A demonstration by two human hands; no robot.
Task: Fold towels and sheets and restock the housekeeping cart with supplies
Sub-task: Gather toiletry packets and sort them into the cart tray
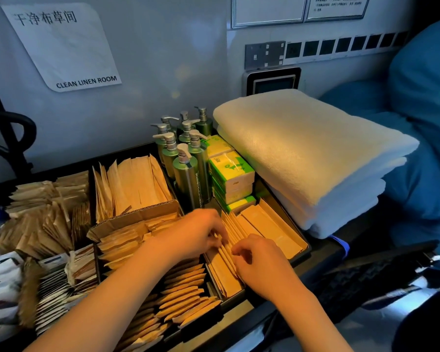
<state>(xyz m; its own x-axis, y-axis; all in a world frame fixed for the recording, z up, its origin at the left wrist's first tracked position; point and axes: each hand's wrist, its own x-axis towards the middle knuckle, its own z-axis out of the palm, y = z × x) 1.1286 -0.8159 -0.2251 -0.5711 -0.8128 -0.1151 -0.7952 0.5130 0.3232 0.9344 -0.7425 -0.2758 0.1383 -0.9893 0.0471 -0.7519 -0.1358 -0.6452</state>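
1. Fingers of my left hand curl into a row of tan paper packets standing on edge in the cart tray, pinching the tops of a few.
2. Just right of them, my right hand curls its fingertips over the same packets and grips them.
3. Left of both hands, a cardboard box and more compartments hold further tan packets, with black-and-white sachets farthest left.
4. Beyond my fingers stand green pump bottles, with green-and-white tissue packs just beside them.
5. Right of the fingers, folded white towels are stacked on the cart top.
6. Farther right is a blue bag.
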